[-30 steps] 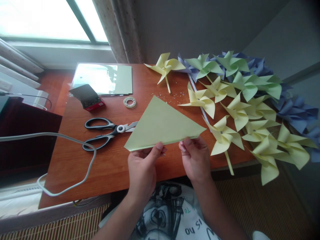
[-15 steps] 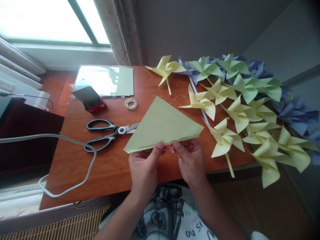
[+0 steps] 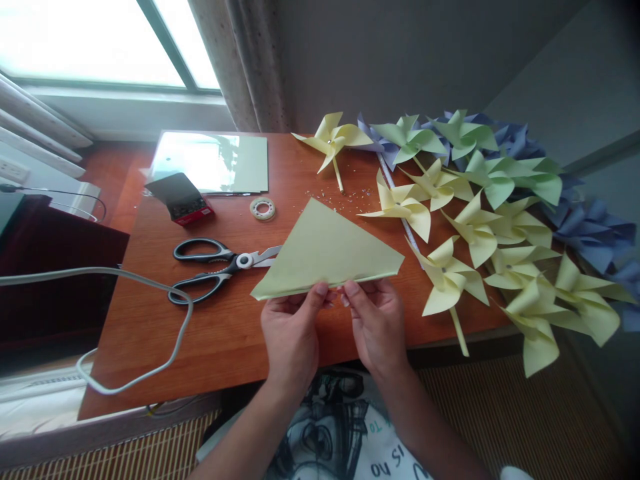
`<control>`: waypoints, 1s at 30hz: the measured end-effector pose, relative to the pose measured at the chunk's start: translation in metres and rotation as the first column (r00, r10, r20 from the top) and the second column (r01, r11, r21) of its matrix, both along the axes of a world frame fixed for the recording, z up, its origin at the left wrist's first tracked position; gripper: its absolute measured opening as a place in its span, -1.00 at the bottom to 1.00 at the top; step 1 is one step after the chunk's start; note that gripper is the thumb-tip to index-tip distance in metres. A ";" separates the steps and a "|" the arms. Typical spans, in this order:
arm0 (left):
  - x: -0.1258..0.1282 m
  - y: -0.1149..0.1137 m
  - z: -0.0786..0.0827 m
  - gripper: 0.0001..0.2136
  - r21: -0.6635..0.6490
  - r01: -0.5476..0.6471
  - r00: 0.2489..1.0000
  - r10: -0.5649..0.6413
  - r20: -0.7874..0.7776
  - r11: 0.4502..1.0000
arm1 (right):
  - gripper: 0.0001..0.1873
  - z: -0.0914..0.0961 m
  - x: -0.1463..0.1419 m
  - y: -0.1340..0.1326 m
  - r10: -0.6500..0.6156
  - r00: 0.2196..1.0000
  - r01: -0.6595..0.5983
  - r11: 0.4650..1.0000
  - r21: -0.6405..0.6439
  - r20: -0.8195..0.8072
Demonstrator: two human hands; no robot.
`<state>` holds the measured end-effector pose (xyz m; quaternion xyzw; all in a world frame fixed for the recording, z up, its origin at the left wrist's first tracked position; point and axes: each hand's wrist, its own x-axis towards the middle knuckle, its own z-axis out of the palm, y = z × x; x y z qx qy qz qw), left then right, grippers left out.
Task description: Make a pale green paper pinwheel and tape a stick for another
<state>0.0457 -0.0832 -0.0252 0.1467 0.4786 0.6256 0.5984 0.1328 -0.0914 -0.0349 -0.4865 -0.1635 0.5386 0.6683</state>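
A pale yellow-green sheet folded into a triangle [image 3: 325, 250] is held just above the wooden table [image 3: 215, 340]. My left hand [image 3: 290, 337] pinches its near folded edge with the thumb on top. My right hand [image 3: 375, 320] pinches the same edge right beside the left, thumbs almost touching. Black-handled scissors [image 3: 210, 267] lie to the left, their blade tips under the triangle's left side.
Several yellow, green and blue paper pinwheels [image 3: 475, 213] cover the table's right side. A tape roll [image 3: 262, 208], a dark red-edged box [image 3: 180, 197] and flat sheets [image 3: 213, 163] lie at the back left. A grey cable [image 3: 150, 287] loops over the left edge.
My right hand has slid left along the folded edge until it sits next to the left hand. The triangle has dropped slightly.
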 end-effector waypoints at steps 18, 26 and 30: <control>0.000 -0.005 -0.004 -0.81 0.017 0.051 0.996 -0.050 -0.071 0.999 | -0.79 -0.006 -0.001 -0.002 -0.029 0.998 0.029 1.000 0.001 0.052; -0.001 -0.004 0.001 -0.82 0.020 0.067 0.998 -0.067 -0.005 0.998 | -0.85 -0.005 -0.001 -0.003 -0.016 1.000 0.015 0.999 0.048 0.017; -0.002 -0.003 0.001 -0.84 0.040 0.059 0.998 -0.060 0.011 0.997 | -0.82 -0.005 0.000 -0.004 0.045 0.999 -0.045 0.993 0.110 0.002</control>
